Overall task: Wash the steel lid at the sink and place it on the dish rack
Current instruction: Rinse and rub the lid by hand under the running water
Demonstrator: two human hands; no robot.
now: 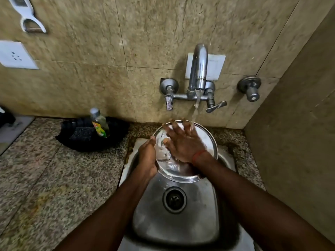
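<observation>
Arms (112,205) in over the sink (155,211), lid (205,138) under the tap (198,69).
Held tilted above the sink's back edge by the left hand (147,156), curled round the lid's left rim, likely so that the stream (195,109) lands on the face and drains into the basin. Rubbed by the right hand (183,142), laid flat with fingers spread, grasping nothing. Mid-wash, by the look of it; no rack in view. Bottle (100,124) parked in a black tray (79,140) at the worktop's (45,178) back edge, within reach left of the sink.

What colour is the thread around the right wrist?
Orange-red. The thread shows best in the head view, the only one.
</observation>
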